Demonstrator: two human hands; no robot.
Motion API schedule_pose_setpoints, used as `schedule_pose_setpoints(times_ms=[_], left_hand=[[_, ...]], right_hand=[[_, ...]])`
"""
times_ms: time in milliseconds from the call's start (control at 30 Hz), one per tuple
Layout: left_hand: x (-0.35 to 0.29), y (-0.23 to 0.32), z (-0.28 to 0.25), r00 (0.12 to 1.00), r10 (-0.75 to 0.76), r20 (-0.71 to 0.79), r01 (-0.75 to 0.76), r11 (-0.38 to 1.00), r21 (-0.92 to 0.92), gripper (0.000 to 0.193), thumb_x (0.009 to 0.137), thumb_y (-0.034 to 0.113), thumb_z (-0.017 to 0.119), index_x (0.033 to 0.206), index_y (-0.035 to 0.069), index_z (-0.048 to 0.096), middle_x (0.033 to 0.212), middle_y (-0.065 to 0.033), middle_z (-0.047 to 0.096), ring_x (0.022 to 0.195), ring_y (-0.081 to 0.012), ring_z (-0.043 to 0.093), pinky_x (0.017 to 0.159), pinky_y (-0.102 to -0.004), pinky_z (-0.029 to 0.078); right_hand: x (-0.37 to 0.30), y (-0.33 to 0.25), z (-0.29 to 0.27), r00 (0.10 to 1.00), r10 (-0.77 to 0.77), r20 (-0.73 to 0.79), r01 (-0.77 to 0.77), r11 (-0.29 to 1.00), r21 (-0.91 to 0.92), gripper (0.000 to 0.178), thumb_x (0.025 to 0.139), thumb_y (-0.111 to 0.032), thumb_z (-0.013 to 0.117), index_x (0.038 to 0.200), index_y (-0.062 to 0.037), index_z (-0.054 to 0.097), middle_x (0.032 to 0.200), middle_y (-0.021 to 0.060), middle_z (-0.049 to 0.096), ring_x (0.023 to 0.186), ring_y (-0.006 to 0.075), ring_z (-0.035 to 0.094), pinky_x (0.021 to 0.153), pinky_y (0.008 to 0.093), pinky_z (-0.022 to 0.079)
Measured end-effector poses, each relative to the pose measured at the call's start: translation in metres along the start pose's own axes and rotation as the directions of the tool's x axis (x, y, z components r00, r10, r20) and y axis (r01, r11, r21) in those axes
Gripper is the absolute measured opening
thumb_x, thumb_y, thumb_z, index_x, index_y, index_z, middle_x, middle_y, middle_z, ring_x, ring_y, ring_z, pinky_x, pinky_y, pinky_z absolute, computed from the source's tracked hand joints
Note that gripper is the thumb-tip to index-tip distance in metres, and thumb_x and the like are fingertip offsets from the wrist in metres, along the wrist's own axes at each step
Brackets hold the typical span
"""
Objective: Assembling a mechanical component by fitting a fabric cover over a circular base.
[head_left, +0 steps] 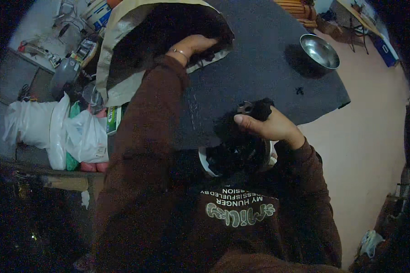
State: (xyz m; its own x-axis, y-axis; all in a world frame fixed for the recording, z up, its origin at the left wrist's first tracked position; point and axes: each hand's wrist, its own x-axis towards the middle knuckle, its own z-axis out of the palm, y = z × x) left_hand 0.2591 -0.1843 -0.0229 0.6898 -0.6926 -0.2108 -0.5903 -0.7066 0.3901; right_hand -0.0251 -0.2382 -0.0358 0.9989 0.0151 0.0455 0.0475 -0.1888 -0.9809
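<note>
My left hand point(197, 44), with a thin bracelet at the wrist, reaches into the mouth of a large pale sack point(123, 93). Its fingertips are lost against the dark, black contents, so their grip is hidden. Close to my body, my right hand point(275, 125) is closed on a black, fluffy clump point(262, 109), thumb pressed on top. A small metallic part with a round hole point(245, 108) shows beside the thumb. Under that hand lies more black material, with a white curved rim point(207, 163) at its left; what the rim belongs to is too dark to tell.
A shiny metal bowl point(321, 51) stands on the grey-covered surface point(259, 50) at far right, near a small black scrap point(299, 91). White plastic bags point(84, 136) and a green box point(114, 120) lie at left. Cluttered tools point(50, 57) fill the far left.
</note>
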Motion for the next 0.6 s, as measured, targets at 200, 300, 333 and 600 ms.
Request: schedule_pose_setpoints(times_ms=[200,300,333,600], left_hand=[[-0.038,-0.032,0.037,0.973,0.189,-0.129,-0.185,0.982,0.042,0.059,0.075,0.052,0.034,0.099,0.001,0.053,0.105,-0.0214,0.048,0.105,-0.0324,0.04,0.09,-0.0327,0.027],[-0.099,0.018,0.027,0.999,0.035,0.001,-0.035,0.997,0.064,0.06,0.075,0.054,0.032,0.099,0.003,0.053,0.103,-0.0228,0.048,0.105,-0.0326,0.04,0.09,-0.0331,0.027],[-0.114,0.028,0.022,0.994,-0.111,0.016,0.108,0.985,0.137,0.061,0.075,0.055,0.032,0.099,0.004,0.054,0.103,-0.0234,0.048,0.104,-0.0327,0.041,0.089,-0.0332,0.028],[-0.169,0.036,0.008,0.997,-0.013,-0.073,0.024,0.989,0.148,0.058,0.075,0.053,0.034,0.096,0.003,0.055,0.098,-0.023,0.051,0.098,-0.0336,0.045,0.086,-0.034,0.032]], right_hand=[[-0.006,-0.003,-0.004,0.997,0.072,-0.016,-0.072,0.997,-0.004,0.034,0.077,-0.036,0.052,0.064,-0.0043,0.051,0.055,-0.0014,0.046,0.05,0.0072,0.043,0.044,0.0212,0.035],[-0.007,0.002,-0.007,0.994,0.071,-0.087,-0.074,0.997,-0.032,0.033,0.077,-0.035,0.052,0.067,-0.0034,0.052,0.056,-0.0012,0.047,0.051,0.0074,0.043,0.045,0.0216,0.035],[-0.006,0.002,-0.006,0.991,0.017,-0.131,-0.026,0.997,-0.068,0.033,0.077,-0.035,0.052,0.068,-0.0026,0.054,0.056,-0.0012,0.048,0.052,0.0079,0.044,0.045,0.0224,0.036],[0.008,0.015,0.001,0.863,-0.257,-0.436,-0.178,0.653,-0.737,0.025,0.075,-0.027,0.051,0.081,-0.0036,0.055,0.072,0.0116,0.057,0.064,0.0268,0.055,0.054,0.0317,0.043]])
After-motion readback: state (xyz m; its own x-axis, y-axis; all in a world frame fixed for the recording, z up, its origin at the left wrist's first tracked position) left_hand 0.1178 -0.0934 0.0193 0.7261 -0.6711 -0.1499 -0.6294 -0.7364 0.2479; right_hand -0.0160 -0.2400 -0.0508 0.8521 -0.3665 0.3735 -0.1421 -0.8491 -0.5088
